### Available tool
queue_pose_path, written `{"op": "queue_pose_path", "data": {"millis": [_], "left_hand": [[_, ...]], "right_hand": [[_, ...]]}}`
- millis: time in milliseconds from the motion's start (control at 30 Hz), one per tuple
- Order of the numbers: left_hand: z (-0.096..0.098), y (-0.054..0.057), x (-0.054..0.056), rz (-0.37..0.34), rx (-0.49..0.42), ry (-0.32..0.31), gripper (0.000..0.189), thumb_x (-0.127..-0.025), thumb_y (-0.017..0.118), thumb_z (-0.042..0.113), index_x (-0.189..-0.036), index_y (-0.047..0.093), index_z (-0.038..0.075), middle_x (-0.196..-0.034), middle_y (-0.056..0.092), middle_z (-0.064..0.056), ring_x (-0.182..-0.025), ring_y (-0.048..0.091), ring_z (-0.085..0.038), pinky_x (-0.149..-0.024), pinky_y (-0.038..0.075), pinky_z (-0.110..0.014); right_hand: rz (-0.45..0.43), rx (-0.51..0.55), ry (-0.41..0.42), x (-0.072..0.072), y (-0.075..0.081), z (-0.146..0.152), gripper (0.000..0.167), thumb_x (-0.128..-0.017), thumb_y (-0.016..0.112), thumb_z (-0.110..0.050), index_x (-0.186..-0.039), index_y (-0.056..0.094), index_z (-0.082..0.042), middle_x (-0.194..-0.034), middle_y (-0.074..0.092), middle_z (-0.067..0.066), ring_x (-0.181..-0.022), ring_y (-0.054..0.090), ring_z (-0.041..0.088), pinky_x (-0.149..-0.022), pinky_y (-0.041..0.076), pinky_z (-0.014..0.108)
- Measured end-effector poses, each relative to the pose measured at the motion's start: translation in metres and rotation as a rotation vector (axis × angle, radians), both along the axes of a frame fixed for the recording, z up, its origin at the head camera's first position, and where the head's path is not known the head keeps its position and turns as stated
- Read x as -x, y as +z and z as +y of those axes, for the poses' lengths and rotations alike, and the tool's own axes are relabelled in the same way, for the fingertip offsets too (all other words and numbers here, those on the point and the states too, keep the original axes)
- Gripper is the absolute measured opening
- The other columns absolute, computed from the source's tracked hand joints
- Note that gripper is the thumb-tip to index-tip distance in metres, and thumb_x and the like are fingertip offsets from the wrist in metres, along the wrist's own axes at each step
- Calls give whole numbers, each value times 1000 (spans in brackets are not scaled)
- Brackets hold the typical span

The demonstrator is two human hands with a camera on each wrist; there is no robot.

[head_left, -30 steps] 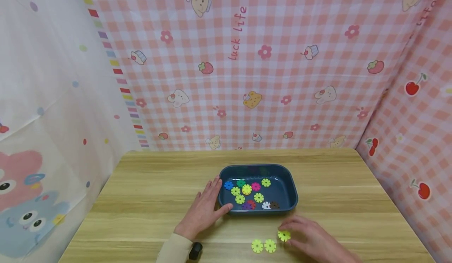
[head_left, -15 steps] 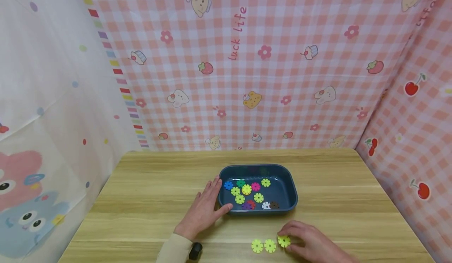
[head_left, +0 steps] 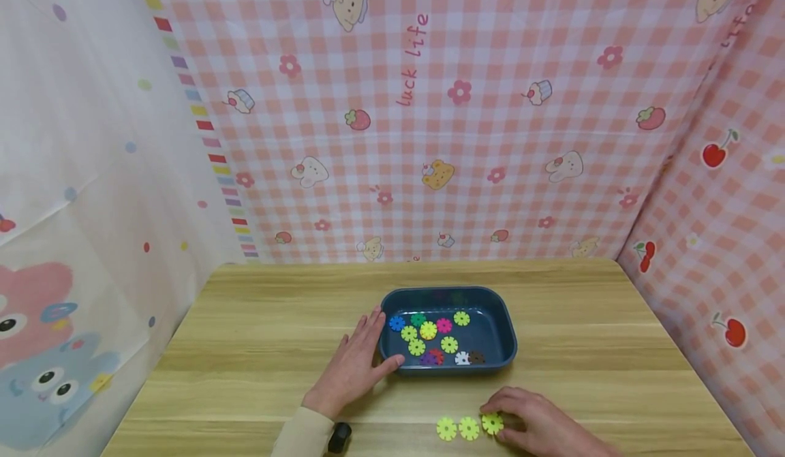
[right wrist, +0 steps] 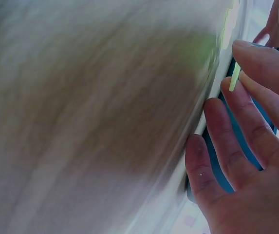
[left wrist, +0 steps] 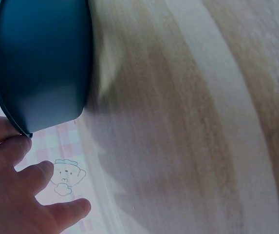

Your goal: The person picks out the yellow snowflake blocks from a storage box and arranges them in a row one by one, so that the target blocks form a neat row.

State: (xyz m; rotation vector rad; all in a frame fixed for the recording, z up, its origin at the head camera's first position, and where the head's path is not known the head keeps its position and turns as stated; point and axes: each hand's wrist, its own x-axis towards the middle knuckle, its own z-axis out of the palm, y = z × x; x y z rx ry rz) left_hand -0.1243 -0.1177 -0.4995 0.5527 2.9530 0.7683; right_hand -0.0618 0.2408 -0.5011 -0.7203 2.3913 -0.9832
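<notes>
Beside the tray's left end lies my left hand (head_left: 351,375), its fairly straight fingers touching the rim of the dark blue tray (head_left: 454,369). My right hand (head_left: 540,421) pinches a yellow-green notched plastic disc (head_left: 492,423) between thumb and fingers, at the right end of a short row. Two matching discs lie flat to its left, a middle one (head_left: 469,428) and a left one (head_left: 446,428). From the right wrist, the pinched disc (right wrist: 235,79) shows edge-on by the thumb. The left wrist view has the tray's outer wall (left wrist: 46,63) above my fingers (left wrist: 71,212).
Inside the tray are several loose notched discs, among them a blue disc (head_left: 397,323), a pink disc (head_left: 444,325), a white disc (head_left: 463,358) and a brown disc (head_left: 476,357). A wooden table (head_left: 276,327) carries everything, with patterned cloth (head_left: 392,137) hanging behind.
My right hand has brought its disc slightly toward me, so it now lines up with the two discs on its left. The left hand and the tray have stayed put.
</notes>
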Motion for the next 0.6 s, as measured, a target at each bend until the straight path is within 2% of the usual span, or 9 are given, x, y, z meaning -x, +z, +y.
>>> {"op": "queue_pose_path", "data": {"millis": [600], "left_hand": [[0,-1,-1,-6,-7,0,89,-101,56,61,-165,25,8,-172,19,-8,-157,19,-37,-119,24,-70]], "right_hand": [[2,-11,-5,1,-2,-2,29,-97,75,-30,-125,72,-26,-116,64,-19,-100,54,4,-89,53,21]]}}
